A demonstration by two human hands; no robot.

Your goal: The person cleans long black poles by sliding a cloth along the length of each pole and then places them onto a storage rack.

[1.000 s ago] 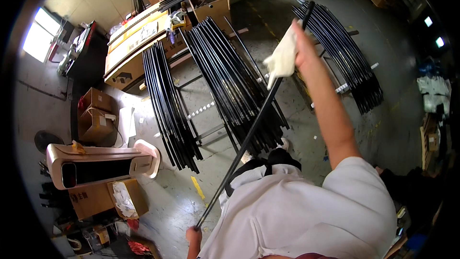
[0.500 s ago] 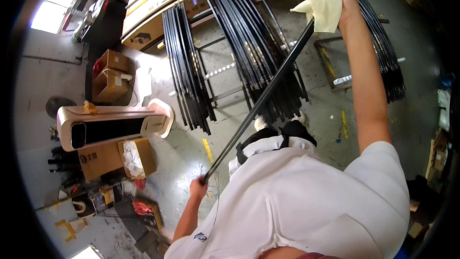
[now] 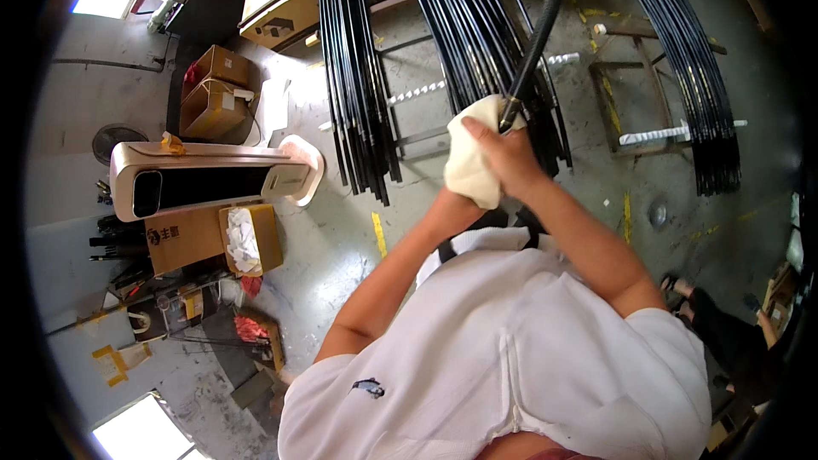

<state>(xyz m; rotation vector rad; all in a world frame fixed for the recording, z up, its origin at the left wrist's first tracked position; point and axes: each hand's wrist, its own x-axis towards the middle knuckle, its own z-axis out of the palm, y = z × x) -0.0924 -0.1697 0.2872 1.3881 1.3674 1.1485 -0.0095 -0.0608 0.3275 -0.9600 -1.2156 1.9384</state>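
Observation:
A long black rod (image 3: 541,30) slants from the top edge down to my hands in front of my waist. My right hand (image 3: 509,155) is closed on a cream cloth (image 3: 471,166), its thumb pressed over the cloth where the rod enters the grip. Just below and touching it is my left hand (image 3: 457,209); its fingers are hidden behind the cloth and my right hand. The rod's lower end cannot be seen. Beyond my hands, many similar black rods lie side by side in two bundles, a left one (image 3: 354,85) and a middle one (image 3: 464,34).
Another bundle of black rods (image 3: 686,68) rests on a metal frame (image 3: 630,147) at right. At left stand a pale upright appliance (image 3: 200,153) and cardboard boxes (image 3: 213,111), one open box (image 3: 271,238) holding white material. A person (image 3: 733,345) is at lower right.
My right hand and the cloth have come down along the rod from the upper right to my left hand. My left hand has moved up and right, and the rod now stands steeper.

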